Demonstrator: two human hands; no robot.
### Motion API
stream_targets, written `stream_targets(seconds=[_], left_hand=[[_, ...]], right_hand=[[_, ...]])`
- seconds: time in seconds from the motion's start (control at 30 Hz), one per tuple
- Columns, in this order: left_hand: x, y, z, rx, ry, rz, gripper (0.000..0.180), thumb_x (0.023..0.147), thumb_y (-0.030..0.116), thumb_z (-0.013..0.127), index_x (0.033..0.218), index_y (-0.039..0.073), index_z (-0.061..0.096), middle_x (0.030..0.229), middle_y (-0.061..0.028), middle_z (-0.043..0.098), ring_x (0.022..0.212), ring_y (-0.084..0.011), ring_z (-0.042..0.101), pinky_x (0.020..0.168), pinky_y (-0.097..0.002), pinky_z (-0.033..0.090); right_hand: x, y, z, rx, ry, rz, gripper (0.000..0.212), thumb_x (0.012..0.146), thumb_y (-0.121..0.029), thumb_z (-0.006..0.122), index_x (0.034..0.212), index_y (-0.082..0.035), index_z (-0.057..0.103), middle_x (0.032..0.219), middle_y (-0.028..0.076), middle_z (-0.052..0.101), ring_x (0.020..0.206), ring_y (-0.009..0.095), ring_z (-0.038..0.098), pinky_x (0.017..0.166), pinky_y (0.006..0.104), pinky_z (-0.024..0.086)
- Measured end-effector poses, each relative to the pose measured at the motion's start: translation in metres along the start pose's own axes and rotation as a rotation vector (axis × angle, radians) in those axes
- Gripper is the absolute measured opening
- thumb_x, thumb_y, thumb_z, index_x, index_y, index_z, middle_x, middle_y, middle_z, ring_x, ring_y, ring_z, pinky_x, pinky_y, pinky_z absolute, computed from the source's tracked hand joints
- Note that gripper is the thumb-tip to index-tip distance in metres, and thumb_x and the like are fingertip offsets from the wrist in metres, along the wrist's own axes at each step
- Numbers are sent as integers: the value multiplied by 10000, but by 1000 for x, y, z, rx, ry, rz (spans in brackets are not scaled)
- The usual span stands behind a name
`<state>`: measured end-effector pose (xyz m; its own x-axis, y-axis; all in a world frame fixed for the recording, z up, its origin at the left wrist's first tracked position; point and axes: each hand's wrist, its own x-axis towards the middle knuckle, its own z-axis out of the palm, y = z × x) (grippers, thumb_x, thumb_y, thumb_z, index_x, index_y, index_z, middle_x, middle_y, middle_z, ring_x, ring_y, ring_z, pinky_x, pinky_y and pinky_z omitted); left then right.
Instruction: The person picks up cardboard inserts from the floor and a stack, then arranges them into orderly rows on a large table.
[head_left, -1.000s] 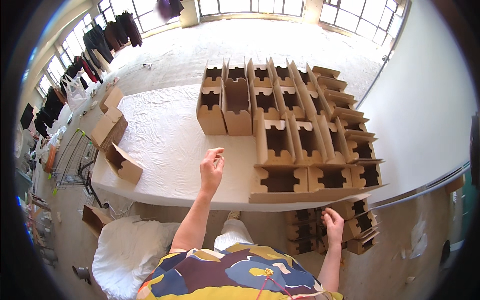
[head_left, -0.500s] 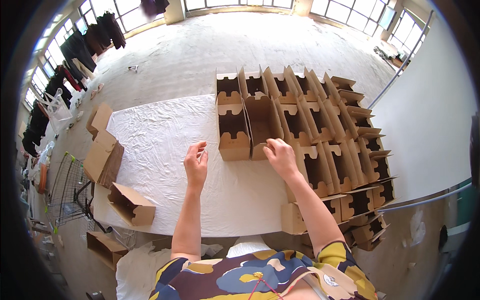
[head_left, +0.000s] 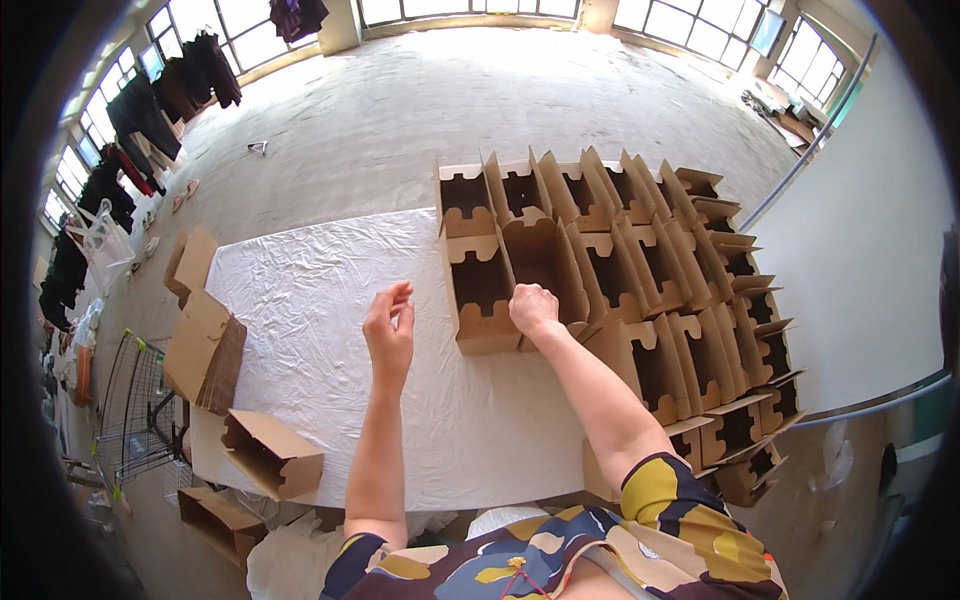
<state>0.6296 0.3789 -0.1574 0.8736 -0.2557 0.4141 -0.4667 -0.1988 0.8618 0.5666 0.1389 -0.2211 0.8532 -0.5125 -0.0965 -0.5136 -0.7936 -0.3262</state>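
Note:
Several open brown cardboard boxes stand in tight rows on the white-covered table (head_left: 440,450). My right hand (head_left: 536,309) is closed on the near left edge of an open-topped cardboard box (head_left: 545,255) in the middle row, beside the box at the row's left end (head_left: 485,325). The fingertips are partly hidden behind the knuckles. Above the white cloth, to the left of the rows, my left hand (head_left: 389,325) hovers with loosely bent fingers apart and nothing in them.
A pile of folded cardboard (head_left: 205,350) leans at the table's left edge. Single open boxes (head_left: 272,455) lie at the near left, one on the table corner, another lower down. A wire cart (head_left: 135,410) stands beyond. On the right hangs a white sheet (head_left: 850,260) on poles.
My right hand has moved left along the near edge of the box and its fingers have closed more. The left hand stays about the same. The view has shifted slightly.

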Motion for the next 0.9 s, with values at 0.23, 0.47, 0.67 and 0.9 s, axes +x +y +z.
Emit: stream_targets(seconds=[0.23, 0.47, 0.67, 0.9], left_hand=[[111, -19, 70, 137, -111, 106, 296, 849, 23, 639, 1143, -8, 622, 1015, -149, 672, 889, -264, 669, 783, -348, 540], [175, -54, 184, 619, -351, -193, 818, 806, 484, 725, 1401, 40, 381, 1282, -192, 591, 1225, -347, 544, 993, -456, 465], [182, -55, 238, 752, -465, -451, 874, 732, 649, 716, 1312, 60, 432, 1282, -166, 608, 1208, -336, 571, 981, -469, 474], [200, -73, 240, 724, -444, -495, 447, 785, 226, 639, 1204, 94, 558, 1239, -147, 634, 1194, -326, 589, 972, -447, 483]], right_hand=[[-108, -21, -15, -27, -5, -193, 133, 830, -127, 552, 804, -4, 595, 777, 227, 678, 731, 404, 675, 686, 500, 552], [-184, -18, 9, 39, -198, -244, 97, 797, -119, 579, 820, -28, 600, 786, 189, 686, 720, 346, 701, 622, 437, 563], [-179, -1, 9, 100, -265, -166, 126, 786, -127, 608, 835, -11, 621, 822, 201, 693, 718, 344, 699, 636, 441, 564], [-181, -1, 16, 145, -276, -180, 192, 759, -190, 682, 813, -7, 662, 818, 186, 703, 795, 340, 703, 702, 424, 564]])
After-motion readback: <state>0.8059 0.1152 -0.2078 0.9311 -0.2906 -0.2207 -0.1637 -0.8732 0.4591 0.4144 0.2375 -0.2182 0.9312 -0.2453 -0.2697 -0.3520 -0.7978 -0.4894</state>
